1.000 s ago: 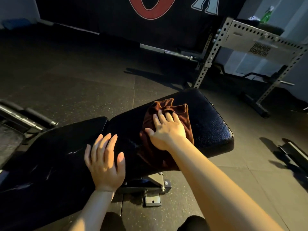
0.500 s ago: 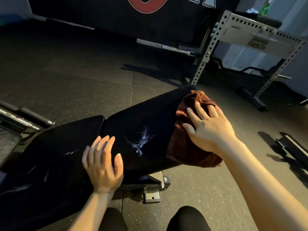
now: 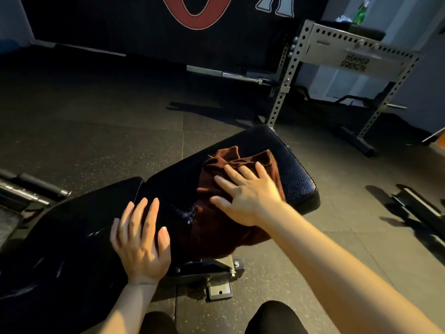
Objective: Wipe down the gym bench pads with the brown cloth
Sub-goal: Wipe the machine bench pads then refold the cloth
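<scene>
Glossy pebbled black vinyl bench pad (image 3: 298, 179), soft napped brown cloth (image 3: 231, 162)

Two bare forearms enter from the lower edge of the head view; neither carries a sleeve, watch, band or glove within the visible length; the left hand (image 3: 140, 239) shows four fingers and a thumb, nails short and unpainted; the right hand (image 3: 248, 191) is likewise bare, with no ring visible on any finger; both knees (image 3: 274, 318) appear at the bottom edge, covered in plain black fabric with no visible seam, logo or marking; the garment type cannot be determined.
</scene>
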A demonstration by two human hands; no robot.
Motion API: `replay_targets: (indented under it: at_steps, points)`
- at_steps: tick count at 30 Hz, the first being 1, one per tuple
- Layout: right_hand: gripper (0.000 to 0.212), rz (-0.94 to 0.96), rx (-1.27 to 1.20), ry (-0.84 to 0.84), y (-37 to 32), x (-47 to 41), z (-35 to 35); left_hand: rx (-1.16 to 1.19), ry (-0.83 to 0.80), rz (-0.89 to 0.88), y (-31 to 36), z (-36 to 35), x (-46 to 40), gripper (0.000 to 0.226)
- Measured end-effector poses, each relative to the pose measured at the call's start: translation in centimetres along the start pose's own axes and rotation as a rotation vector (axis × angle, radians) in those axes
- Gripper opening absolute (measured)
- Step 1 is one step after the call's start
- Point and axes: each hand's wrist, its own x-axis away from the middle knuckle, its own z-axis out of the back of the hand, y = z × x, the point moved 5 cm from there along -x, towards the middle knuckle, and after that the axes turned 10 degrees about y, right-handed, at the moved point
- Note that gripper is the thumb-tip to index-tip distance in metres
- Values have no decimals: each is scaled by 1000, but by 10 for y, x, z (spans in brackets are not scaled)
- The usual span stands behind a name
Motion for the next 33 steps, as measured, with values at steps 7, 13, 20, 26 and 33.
replay_targets:
  at_steps: [7,13,20,26,33]
  points:
    - [67,-67,-54,35,73,50,16,-57,-15,-35,0,-3,1,52]
    - [66,-123,22,309,42,50,22,-65,3,-33,0,-2,3,51]
    - [82,-121,73,-15,38,-24,7,-53,0,4,-1,-2,1,52]
    - [78,1,87,49,1,16,-7,-52,-10,26,1,2,3,53]
    - [61,257,35,653,20,72,-15,-80,-33,23,0,4,9,53]
